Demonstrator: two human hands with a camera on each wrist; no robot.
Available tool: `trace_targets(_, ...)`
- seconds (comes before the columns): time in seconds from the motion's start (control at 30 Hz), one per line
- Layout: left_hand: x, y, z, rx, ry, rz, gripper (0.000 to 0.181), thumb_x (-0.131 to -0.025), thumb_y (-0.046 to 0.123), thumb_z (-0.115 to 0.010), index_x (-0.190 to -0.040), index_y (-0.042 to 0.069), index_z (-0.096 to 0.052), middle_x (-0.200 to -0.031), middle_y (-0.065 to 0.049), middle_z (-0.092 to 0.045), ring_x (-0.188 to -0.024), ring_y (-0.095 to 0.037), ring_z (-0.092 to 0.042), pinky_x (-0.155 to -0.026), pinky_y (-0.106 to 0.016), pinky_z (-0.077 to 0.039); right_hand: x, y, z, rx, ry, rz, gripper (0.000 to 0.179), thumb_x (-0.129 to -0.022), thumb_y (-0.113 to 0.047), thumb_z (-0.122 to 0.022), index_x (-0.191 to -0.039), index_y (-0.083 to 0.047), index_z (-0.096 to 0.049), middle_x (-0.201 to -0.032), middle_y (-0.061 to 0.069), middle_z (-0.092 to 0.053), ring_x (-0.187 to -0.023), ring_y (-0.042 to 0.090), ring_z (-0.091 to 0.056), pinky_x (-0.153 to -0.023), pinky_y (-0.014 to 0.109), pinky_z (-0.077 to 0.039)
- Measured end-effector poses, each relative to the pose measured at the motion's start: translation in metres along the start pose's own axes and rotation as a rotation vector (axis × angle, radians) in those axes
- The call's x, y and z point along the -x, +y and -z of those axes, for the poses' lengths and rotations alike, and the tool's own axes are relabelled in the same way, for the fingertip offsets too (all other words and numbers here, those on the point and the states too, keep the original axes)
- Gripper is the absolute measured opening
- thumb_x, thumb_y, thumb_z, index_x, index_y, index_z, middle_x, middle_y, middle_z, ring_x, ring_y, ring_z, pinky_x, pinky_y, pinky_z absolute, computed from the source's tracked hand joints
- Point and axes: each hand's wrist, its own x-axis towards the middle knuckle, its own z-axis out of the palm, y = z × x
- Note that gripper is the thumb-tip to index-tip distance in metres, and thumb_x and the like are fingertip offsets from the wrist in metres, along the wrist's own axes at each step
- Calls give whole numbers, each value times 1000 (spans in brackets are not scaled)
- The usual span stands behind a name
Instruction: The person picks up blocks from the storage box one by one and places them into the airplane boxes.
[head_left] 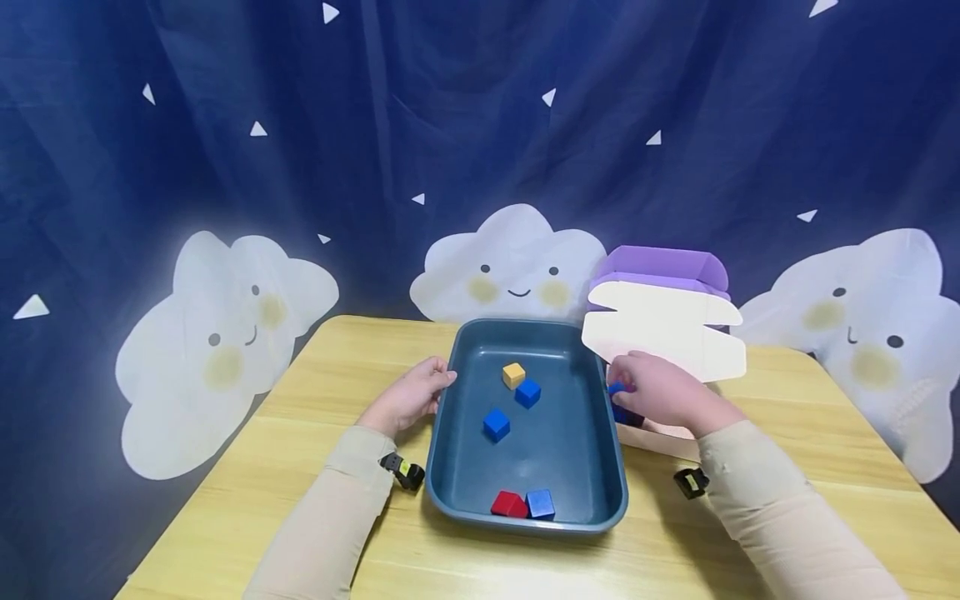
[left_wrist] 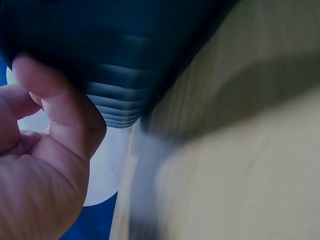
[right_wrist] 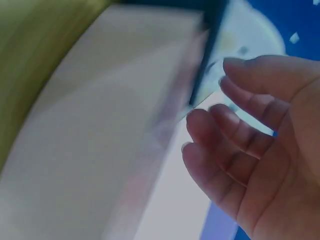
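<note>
A dark teal tray point(head_left: 540, 450) lies on the table in the head view. Inside it are a yellow block point(head_left: 513, 375), a red block point(head_left: 509, 504) and three blue cubes, one of them the blue cube point(head_left: 497, 426) near the middle. My left hand point(head_left: 411, 396) grips the tray's left rim; the left wrist view has its bent fingers at the tray's ribbed wall point(left_wrist: 120, 95). Over the open cardboard box point(head_left: 660, 446) is my right hand point(head_left: 660, 392), fingers loosely bent, nothing visible between them in the right wrist view. Blue pieces point(head_left: 618, 400) show partly beneath it.
The box's pale lid point(head_left: 667, 325) stands raised behind the right hand, with a purple flap point(head_left: 667, 262) at its top. Box and tray stand side by side on the wooden table point(head_left: 352, 350). A dark blue cloud-patterned curtain point(head_left: 480, 108) hangs behind.
</note>
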Motion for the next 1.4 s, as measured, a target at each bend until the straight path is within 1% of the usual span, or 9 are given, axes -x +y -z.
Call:
trace_targets(0.27,-1,-1,2,15,13,1,14,-109,15,-46,-100,6,-41,-86,-10,-51,-69,-17,-53,-59,-27,-48,-27,-76,7,18,-86,128,23,-90,-16,-76,-111,-16,-68,-101,-2,-64,-91,16,-61,-81,38,-54)
trace_targets(0.43,1,-2,4,15,24,3,14,-109,16,-46,-100,6,-41,-86,-9,-51,-69,-17,-53,-59,-28,-48,-45,-109,-16,61,-171,169,39,-91,-25,-75,-129,-20,-65,-127,4,-63,-110,21,-62,-92,43,-53)
trace_targets(0.57,1,-2,3,12,14,7,14,-109,17,-46,-102,5,-42,-88,-10,-53,-70,-18,-55,-61,-29,-50,-53,-124,-41,68,-290,147,57,-90,-28,-75,-143,-21,-56,-147,13,-49,-118,29,-60,-96,49,-51)
trace_targets(0.63,0,-2,3,13,6,9,14,-109,17,-45,-103,5,-42,-89,-11,-54,-71,-18,-56,-62,-30,-51,-54,-126,-53,75,-325,147,60,-90,-26,-76,-145,-21,-54,-148,13,-48,-114,28,-62,-95,48,-52)
trace_targets(0.77,0,0,2,17,4,7,14,-110,17,-45,-103,5,-42,-89,-12,-54,-70,-18,-57,-61,-30,-51,-58,-128,-69,95,-310,169,50,-90,-15,-75,-137,-19,-59,-129,6,-59,-98,18,-63,-90,41,-55)
trace_targets(0.97,0,0,2,-7,7,2,14,-110,16,-44,-102,5,-41,-88,-11,-52,-70,-17,-55,-61,-30,-51,-55,-127,-66,72,-310,211,26,-90,-6,-73,-112,-19,-69,-106,-1,-66,-85,14,-59,-85,37,-56)
trace_targets(1.07,0,0,2,-9,5,11,13,-110,16,-44,-102,5,-41,-87,-10,-52,-70,-17,-55,-61,-29,-51,-51,-121,-55,60,-287,245,22,-90,-8,-71,-108,-20,-70,-102,-5,-66,-91,14,-60,-86,37,-55)
trace_targets(1.2,0,0,1,-6,10,6,13,-110,15,-44,-102,5,-41,-86,-9,-52,-69,-17,-54,-60,-29,-49,-45,-105,-30,22,-178,282,16,-91,-9,-69,-104,-19,-69,-100,-6,-64,-92,17,-59,-83,37,-53)
trace_targets(1.4,1,1,0,-6,5,4,14,-110,16,-44,-102,5,-41,-86,-9,-52,-70,-17,-54,-61,-29,-49,-28,-71,5,-10,-85,212,15,-93,-10,-67,-107,-17,-68,-99,-5,-63,-85,15,-56,-78,37,-51)
